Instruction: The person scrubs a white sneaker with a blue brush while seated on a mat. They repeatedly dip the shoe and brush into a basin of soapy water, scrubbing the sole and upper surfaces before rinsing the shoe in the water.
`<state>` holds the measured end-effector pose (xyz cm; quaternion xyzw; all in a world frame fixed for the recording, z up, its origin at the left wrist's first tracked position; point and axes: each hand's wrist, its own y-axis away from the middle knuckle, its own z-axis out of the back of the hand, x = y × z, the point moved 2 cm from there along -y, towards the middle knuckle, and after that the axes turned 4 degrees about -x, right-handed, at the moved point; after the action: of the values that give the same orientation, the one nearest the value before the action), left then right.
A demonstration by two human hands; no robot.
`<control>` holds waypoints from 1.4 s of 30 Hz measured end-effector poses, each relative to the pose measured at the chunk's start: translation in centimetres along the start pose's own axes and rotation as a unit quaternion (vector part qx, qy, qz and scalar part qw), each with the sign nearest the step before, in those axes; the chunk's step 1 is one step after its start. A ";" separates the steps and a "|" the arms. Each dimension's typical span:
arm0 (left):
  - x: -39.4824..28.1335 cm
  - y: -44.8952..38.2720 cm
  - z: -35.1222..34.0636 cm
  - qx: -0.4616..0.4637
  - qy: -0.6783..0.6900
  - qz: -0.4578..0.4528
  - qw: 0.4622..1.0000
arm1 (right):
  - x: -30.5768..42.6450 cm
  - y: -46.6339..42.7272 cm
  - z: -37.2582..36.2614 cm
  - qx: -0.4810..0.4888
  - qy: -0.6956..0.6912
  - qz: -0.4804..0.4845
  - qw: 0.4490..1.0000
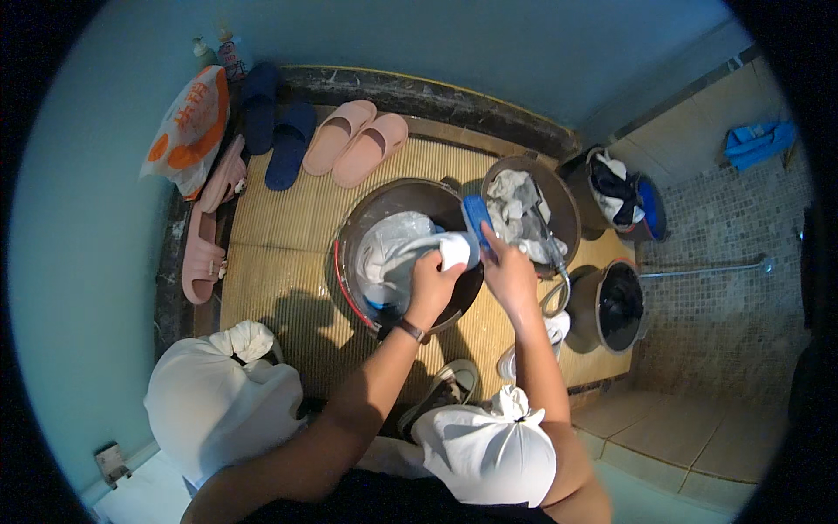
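My left hand point(433, 288) grips a white and grey wet cloth item point(453, 252), possibly a sock, above a brown bucket point(340, 226). My right hand point(507, 272) holds a blue scrubbing brush point(476, 213) upright just right of the cloth, over the bucket's right rim. More light cloth lies in water inside the bucket, with a bit of blue at its bottom. To the right, a second brown bucket point(568, 216) contains crumpled white and grey cloths point(514, 196) and the end of a grey hose point(556, 301). What lies beneath my left hand is partly hidden.
Pink slippers point(370, 150) and navy slippers point(288, 147) stand at the back of the bamboo mat point(262, 229). A plastic bag point(196, 131) leans at left. Further buckets point(589, 314) stand at right, near white shoes point(556, 327). A blue cloth point(759, 144) lies on the tiled floor.
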<state>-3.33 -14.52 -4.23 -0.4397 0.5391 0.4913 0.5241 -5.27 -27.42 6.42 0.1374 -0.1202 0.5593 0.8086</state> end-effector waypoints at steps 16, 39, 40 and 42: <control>-2.8 1.5 7.3 0.139 -0.243 -0.008 0.960 | -0.2 4.9 3.1 0.053 -0.163 0.129 0.977; 1.7 3.6 2.9 -0.086 0.261 0.100 0.956 | 2.8 -2.2 3.7 0.204 0.148 0.393 0.884; 2.1 3.8 3.5 -0.097 0.115 0.032 0.988 | 2.3 -2.0 2.2 0.221 0.137 0.375 0.890; 2.3 4.1 3.5 -0.056 0.201 0.125 0.970 | 1.4 -2.3 2.1 0.259 0.150 0.271 0.915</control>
<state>-7.11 -10.46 -6.12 -0.4875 0.6558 0.4834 0.3138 -2.70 -27.70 8.70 0.2188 0.1191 0.7823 0.5709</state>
